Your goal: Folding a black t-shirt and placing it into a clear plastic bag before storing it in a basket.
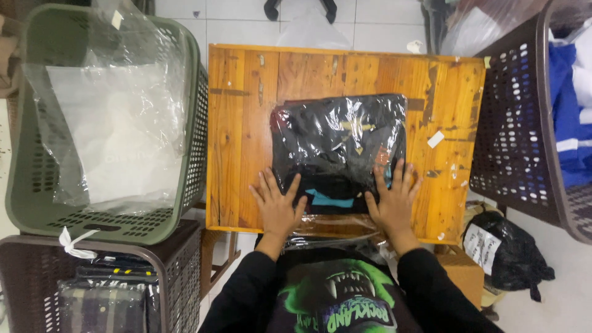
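Your left hand point(277, 206) lies flat and spread, palm down, gripping nothing, on the near left corner of a folded black garment in a clear plastic bag point(340, 148). Your right hand point(393, 200) lies the same way, fingers apart and pressed flat, on the near right corner of that bag. Neither hand is closed on anything; both simply press down on the plastic.

The bagged garment sits near the middle of the wooden worktop point(240, 123), a little toward its near edge, so that the open end of the bag reaches the edge at 6 o'clock between your wrists. A small teal patch point(330, 200) shows on the garment between your two hands, and the plastic glints with wrinkles across the top.

At 3 o'clock from the bag, a small white sticker point(435, 139) lies on the bare wood, apart from the bag.

At 9 o'clock from the worktop stands a green laundry basket point(28, 179) holding loose clear plastic bags point(117, 129). At 7 o'clock, below it, a dark brown basket point(179, 271) holds folded, packed garments. At 3 o'clock, just beside the worktop, stands another dark brown perforated basket point(512, 135) with blue and white cloth point(570, 123) in it. At 4 o'clock on the floor sits a tied black plastic bag point(512, 253) with a white label on it.
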